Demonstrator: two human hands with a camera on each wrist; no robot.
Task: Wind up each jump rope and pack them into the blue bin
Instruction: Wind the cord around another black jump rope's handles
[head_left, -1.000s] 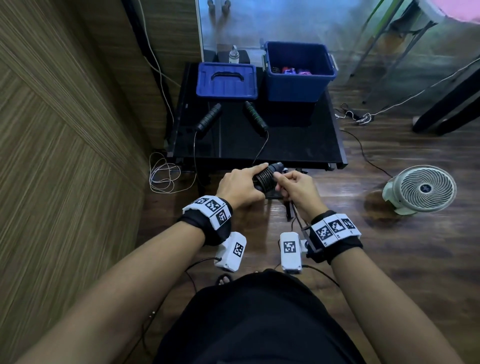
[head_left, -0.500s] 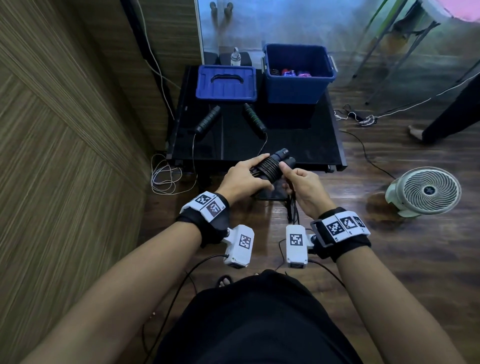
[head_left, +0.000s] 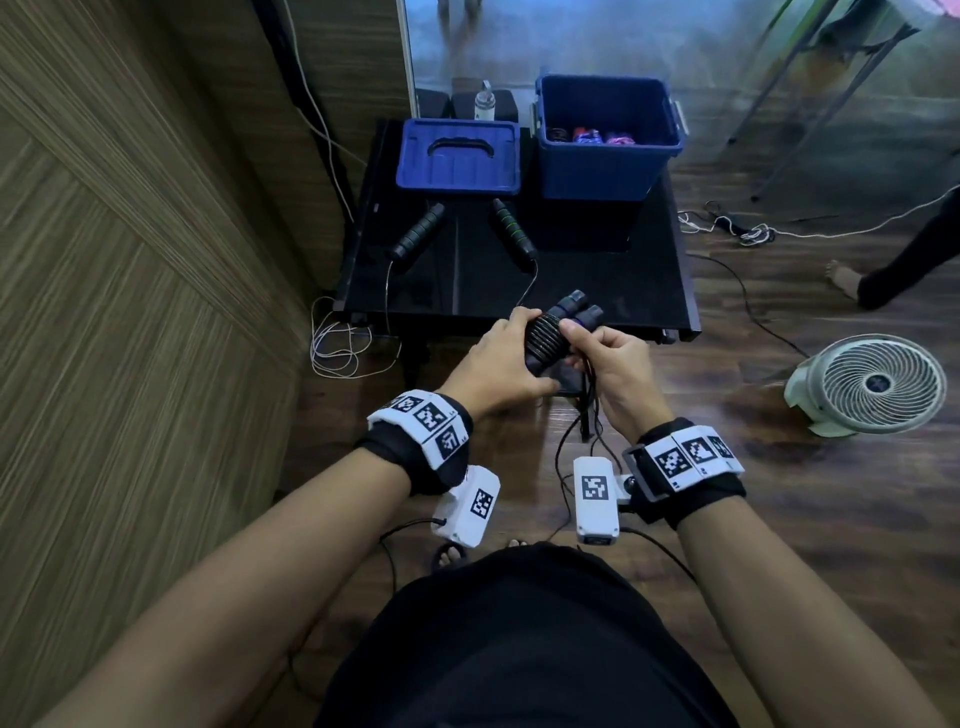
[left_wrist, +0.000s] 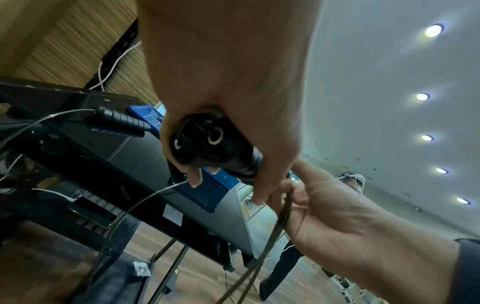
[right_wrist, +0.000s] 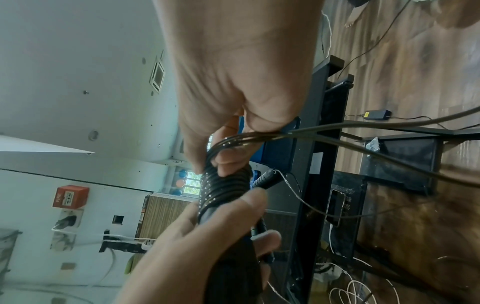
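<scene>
My left hand (head_left: 511, 358) grips a pair of black jump rope handles (head_left: 556, 330) held side by side, with black cord coiled round them (right_wrist: 223, 189). My right hand (head_left: 605, 358) pinches the loose black cord (right_wrist: 298, 131) against the coil, and the rest of the cord hangs down toward the floor (left_wrist: 272, 236). The handle ends (left_wrist: 205, 142) face the left wrist camera. A second rope's two black handles (head_left: 418, 231) (head_left: 514, 234) lie on the black table (head_left: 597, 280), its thin cord running off the front edge. The open blue bin (head_left: 605, 140) stands at the back right, with wound ropes inside.
The blue bin lid (head_left: 457, 156) lies flat at the table's back left, a small bottle (head_left: 485, 101) behind it. A white fan (head_left: 872, 384) stands on the wood floor to the right. White cable (head_left: 337, 348) lies by the wooden wall at left. Another person's foot (head_left: 844, 280) is at far right.
Both hands have risen toward the table's front edge with the handles. More cord sits wound on the handles than a second ago.
</scene>
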